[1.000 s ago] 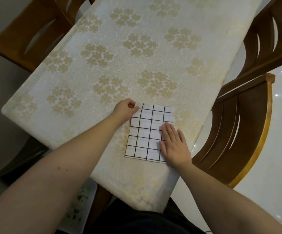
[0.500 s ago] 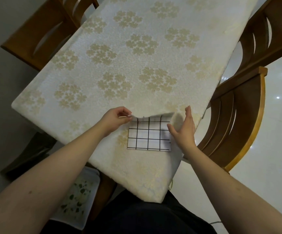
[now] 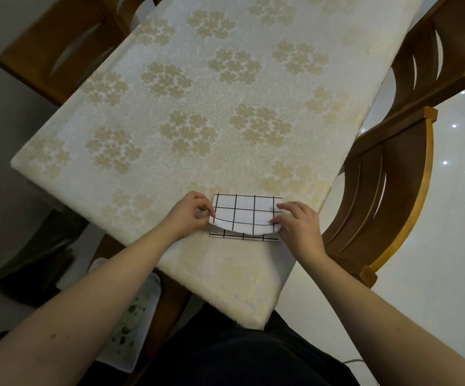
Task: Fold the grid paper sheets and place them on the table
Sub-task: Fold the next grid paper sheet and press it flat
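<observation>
Wooden chairs crowd this table [image 3: 170, 129]: one [image 3: 387, 190] tight against the right edge, another [image 3: 448, 51] beyond it, a third [image 3: 67, 43] at the far left. A cream cloth with gold flower clusters covers the top, and nothing lies between the hands and their work. The grid paper sheet [image 3: 243, 215] sits near the table's front edge, its far half folded over toward the person, the loose edge bowing above the lower layer. The left hand [image 3: 189, 214] pinches the sheet's left edge; the right hand [image 3: 298, 221] pinches the right. A white tray [image 3: 131, 316] sits on the floor below. No readable writing anywhere.
</observation>
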Action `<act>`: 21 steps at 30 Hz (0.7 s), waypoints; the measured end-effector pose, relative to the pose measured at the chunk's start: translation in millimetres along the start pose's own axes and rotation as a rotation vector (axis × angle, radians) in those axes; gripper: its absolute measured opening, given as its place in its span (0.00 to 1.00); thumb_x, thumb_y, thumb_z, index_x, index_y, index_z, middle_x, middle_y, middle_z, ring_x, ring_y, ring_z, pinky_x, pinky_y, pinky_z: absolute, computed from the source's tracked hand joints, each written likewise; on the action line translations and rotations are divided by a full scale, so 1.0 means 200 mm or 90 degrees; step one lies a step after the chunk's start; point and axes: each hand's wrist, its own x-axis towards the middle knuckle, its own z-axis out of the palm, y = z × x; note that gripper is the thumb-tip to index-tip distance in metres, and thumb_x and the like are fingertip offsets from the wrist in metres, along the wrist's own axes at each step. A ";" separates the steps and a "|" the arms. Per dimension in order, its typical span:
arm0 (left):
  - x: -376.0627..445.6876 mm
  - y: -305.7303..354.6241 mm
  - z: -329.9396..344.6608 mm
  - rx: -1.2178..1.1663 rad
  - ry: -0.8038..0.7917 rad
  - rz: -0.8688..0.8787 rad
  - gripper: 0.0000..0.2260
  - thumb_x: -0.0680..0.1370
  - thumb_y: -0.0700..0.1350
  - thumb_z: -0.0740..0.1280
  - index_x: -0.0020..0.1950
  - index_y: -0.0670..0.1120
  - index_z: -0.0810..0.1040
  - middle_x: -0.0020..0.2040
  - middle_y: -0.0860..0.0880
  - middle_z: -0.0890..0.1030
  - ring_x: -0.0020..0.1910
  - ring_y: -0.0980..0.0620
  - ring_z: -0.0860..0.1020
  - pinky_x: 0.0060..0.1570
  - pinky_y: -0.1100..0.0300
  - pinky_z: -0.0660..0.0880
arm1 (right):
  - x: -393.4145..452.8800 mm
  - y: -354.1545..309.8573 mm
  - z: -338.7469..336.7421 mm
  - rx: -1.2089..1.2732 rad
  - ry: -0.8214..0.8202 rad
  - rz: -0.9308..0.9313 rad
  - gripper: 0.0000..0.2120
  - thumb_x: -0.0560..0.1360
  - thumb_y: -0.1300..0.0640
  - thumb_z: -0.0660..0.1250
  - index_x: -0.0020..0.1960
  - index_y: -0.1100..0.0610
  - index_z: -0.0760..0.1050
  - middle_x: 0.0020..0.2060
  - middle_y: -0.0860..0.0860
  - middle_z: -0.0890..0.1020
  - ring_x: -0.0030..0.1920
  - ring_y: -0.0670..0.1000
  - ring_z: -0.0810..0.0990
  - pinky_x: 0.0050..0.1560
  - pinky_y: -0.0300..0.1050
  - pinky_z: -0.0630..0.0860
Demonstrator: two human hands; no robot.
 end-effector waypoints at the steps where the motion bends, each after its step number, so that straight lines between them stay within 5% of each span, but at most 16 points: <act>1: -0.01 0.00 0.01 0.002 -0.007 0.000 0.05 0.73 0.39 0.72 0.44 0.50 0.83 0.54 0.52 0.75 0.50 0.56 0.76 0.48 0.68 0.70 | -0.01 0.00 0.01 -0.014 -0.015 0.003 0.13 0.63 0.64 0.79 0.43 0.51 0.84 0.55 0.52 0.83 0.59 0.60 0.78 0.57 0.57 0.71; 9: -0.01 -0.06 0.05 0.081 -0.034 -0.006 0.10 0.76 0.37 0.66 0.44 0.53 0.80 0.51 0.53 0.75 0.49 0.54 0.77 0.51 0.61 0.75 | -0.05 0.00 0.06 -0.005 -0.036 0.061 0.14 0.68 0.71 0.71 0.45 0.53 0.84 0.55 0.53 0.83 0.59 0.60 0.77 0.57 0.57 0.71; 14: 0.01 -0.05 0.11 0.187 0.065 0.081 0.13 0.80 0.42 0.62 0.64 0.46 0.76 0.63 0.47 0.74 0.61 0.47 0.74 0.61 0.54 0.70 | 0.00 -0.06 0.07 0.047 -0.008 0.102 0.15 0.77 0.64 0.60 0.57 0.54 0.81 0.58 0.51 0.81 0.62 0.56 0.75 0.63 0.48 0.64; 17: 0.03 -0.02 0.20 0.331 0.026 0.124 0.25 0.83 0.52 0.55 0.79 0.46 0.57 0.79 0.47 0.58 0.78 0.48 0.56 0.74 0.53 0.52 | 0.09 -0.13 0.11 0.066 -0.024 0.120 0.21 0.76 0.63 0.56 0.66 0.56 0.75 0.64 0.53 0.78 0.66 0.55 0.72 0.67 0.49 0.62; 21: 0.05 -0.04 0.29 0.473 -0.042 0.089 0.33 0.80 0.62 0.40 0.79 0.46 0.38 0.79 0.50 0.36 0.78 0.52 0.38 0.76 0.53 0.38 | 0.18 -0.23 0.20 0.062 -0.076 0.109 0.24 0.79 0.63 0.56 0.75 0.59 0.64 0.73 0.55 0.69 0.74 0.56 0.63 0.74 0.52 0.58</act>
